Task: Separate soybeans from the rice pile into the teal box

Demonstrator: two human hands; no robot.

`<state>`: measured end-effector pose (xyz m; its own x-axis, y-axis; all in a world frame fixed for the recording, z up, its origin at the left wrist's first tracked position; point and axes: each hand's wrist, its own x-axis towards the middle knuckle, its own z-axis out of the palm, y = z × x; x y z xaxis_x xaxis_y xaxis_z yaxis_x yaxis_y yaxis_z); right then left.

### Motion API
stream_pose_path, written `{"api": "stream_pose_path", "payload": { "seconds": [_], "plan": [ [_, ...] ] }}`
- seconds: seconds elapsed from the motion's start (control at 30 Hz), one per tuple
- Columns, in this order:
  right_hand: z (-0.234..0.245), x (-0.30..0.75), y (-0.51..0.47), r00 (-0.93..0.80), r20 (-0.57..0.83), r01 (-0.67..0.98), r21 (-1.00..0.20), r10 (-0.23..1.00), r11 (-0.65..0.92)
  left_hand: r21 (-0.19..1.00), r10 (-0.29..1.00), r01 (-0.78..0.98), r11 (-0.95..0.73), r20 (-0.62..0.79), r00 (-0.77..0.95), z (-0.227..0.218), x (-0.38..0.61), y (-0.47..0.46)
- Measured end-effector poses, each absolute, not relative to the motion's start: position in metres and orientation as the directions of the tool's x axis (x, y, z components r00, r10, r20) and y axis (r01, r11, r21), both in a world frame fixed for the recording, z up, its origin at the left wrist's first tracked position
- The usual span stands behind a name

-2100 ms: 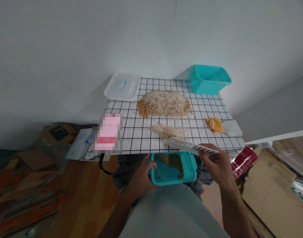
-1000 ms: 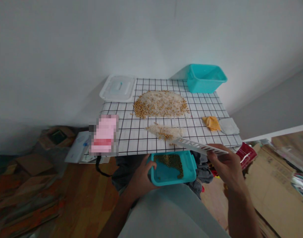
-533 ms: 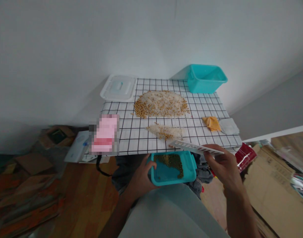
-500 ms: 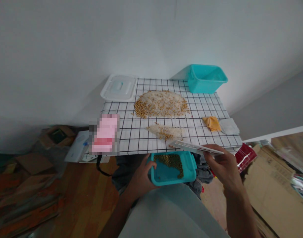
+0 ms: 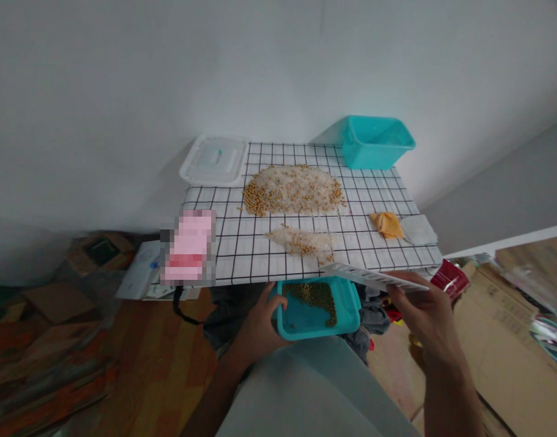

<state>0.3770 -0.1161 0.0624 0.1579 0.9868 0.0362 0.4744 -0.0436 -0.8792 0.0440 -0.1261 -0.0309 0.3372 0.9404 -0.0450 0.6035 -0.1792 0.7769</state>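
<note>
My left hand (image 5: 261, 321) grips the left rim of a turquoise plastic bin (image 5: 301, 334) held below the table's front edge. Inside it lie greenish-brown beans (image 5: 315, 295), gathered toward the far side and right. A flat white slotted plastic piece (image 5: 369, 277) is held in my right hand (image 5: 426, 309), its far end close to the table edge. Just beyond that end, a small pile of white grains with a few yellow beans (image 5: 301, 241) lies on the table. A larger mixed pile of yellow beans and white grains (image 5: 294, 189) spreads behind it.
The table has a white cloth with black grid lines (image 5: 242, 243). A second turquoise bin (image 5: 374, 159) stands at the back right, a clear lid (image 5: 215, 161) at the back left. A yellow cloth (image 5: 387, 224) lies at the right, a blurred pink item (image 5: 190, 246) at the left.
My right hand and the white slotted piece have moved right and slightly down, away from the small pile. My left hand and the bin stay nearly in place.
</note>
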Motion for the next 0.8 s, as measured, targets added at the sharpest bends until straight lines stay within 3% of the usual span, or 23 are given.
{"api": "stream_pose_path", "payload": {
  "seconds": [0.17, 0.33, 0.8],
  "plan": [
    [0.056, 0.395, -0.115, 0.241, 0.090, 0.550, -0.833, 0.966, -0.060, 0.766, 0.936, 0.616, -0.185, -0.052, 0.347, -0.030, 0.048, -0.124],
    [0.055, 0.394, -0.112, 0.243, 0.088, 0.508, -0.860, 0.966, -0.050, 0.761, 0.935, 0.622, -0.186, -0.058, 0.351, -0.028, 0.050, -0.123],
    [0.054, 0.376, -0.100, 0.144, 0.109, 0.507, -0.862, 0.984, 0.021, 0.763, 0.935, 0.623, -0.174, -0.071, 0.348, -0.031, 0.047, -0.124]
  ]
}}
